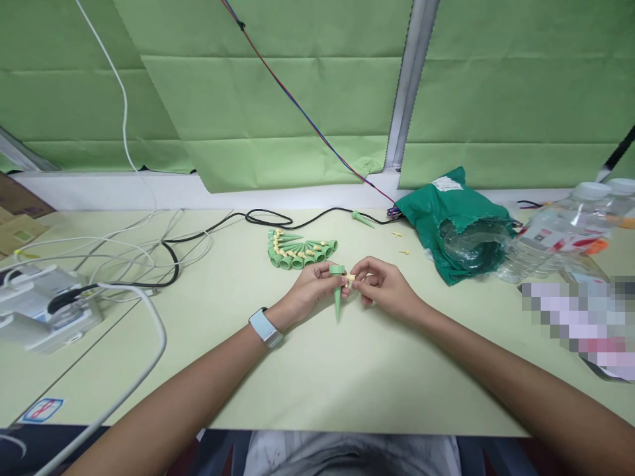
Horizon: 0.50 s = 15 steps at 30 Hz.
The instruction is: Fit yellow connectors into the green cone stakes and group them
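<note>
Between the fingers of my left hand [316, 284] is a green plastic spike [338, 307], its wide round cap up and its point down. My right hand [384, 285] pinches a small yellow valve [350, 280] at the side of the spike, just below the cap. Whether the valve is seated in the spike cannot be made out behind the fingertips. Beyond my left hand, several green spikes with yellow valves [297, 251] lie fanned out. A lone green spike [363, 219] and two loose yellow valves [397, 234] lie farther back on the table.
A torn green plastic bag [439, 225] and clear water bottles [560, 225] stand at the right. Tangled white cables and a power strip [44, 311] occupy the left. A black cable [270, 221] runs along the back; a pixelated flat object [585, 330] lies at the right edge.
</note>
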Tool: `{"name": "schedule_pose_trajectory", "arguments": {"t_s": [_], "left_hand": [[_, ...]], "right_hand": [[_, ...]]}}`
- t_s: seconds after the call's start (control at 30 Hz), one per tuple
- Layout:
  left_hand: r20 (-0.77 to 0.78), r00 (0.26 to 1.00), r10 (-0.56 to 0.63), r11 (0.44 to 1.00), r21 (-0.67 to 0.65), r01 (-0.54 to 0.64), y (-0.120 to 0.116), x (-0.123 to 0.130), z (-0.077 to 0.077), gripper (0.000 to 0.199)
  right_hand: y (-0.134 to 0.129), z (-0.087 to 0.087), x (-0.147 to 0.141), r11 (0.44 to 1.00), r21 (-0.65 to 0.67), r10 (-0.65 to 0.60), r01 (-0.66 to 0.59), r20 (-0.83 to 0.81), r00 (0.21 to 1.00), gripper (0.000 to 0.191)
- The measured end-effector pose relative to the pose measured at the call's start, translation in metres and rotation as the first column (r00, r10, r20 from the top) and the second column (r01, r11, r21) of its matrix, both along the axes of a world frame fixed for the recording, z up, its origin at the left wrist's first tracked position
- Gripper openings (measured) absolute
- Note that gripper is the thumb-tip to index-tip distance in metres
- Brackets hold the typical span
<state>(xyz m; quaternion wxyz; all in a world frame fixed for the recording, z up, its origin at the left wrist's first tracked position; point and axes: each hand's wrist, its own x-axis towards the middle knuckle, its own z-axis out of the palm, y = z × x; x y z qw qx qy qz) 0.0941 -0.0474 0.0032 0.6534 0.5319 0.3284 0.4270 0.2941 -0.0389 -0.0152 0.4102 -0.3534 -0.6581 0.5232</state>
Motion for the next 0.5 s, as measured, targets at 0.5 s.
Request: {"name": "schedule_pose_trajectory", "arguments": {"t_s": [0.5], "left_hand": [[0.051, 0.999, 0.012, 0.997, -0.082, -0.008, -0.005, 0.0064, 0.0027, 0.021]], "right_hand": [[-0.0024, 0.0007, 0.0007, 0.997, 0.073, -0.017, 0.015, 0.024, 1.0, 0.028]]}}
